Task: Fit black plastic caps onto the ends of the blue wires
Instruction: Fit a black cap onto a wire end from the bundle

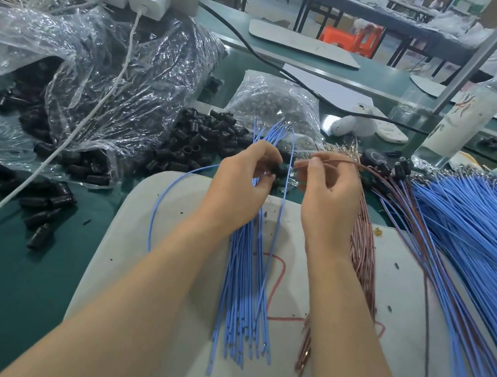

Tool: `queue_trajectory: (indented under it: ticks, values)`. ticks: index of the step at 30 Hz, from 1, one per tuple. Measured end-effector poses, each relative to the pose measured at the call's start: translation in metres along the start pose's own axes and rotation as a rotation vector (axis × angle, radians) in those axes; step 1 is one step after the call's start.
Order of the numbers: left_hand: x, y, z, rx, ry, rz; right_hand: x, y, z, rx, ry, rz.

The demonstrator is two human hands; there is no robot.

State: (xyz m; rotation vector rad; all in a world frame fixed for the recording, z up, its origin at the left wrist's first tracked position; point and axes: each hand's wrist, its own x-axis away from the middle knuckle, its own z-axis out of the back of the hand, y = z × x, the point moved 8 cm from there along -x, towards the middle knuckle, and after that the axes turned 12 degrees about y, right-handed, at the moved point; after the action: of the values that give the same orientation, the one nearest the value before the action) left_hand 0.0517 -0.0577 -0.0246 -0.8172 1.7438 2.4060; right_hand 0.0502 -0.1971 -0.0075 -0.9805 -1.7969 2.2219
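My left hand is closed around a black plastic cap with a bundle of blue wires trailing toward 6 o'clock over the white mat, while my right hand pinches a brownish wire at 3 o'clock of the cap. I judge I am mid-fit; next I must line a wire end with the cap's mouth and push. Loose caps lie at 10 o'clock.
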Motion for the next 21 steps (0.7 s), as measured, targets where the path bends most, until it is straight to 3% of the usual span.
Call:
queue_trajectory:
  ticks: [10,18,21]
  values:
    - [-0.001,-0.002,0.0,-0.02,-0.004,0.003,-0.001,0.002,-0.001,-0.03,-0.011,-0.018]
    - [-0.001,0.0,0.0,-0.061,-0.01,0.007,0.004,-0.015,-0.003,0.053,-0.049,0.211]
    - [-0.001,0.0,0.0,-0.074,-0.01,0.004,0.003,-0.016,-0.001,0.044,-0.009,0.219]
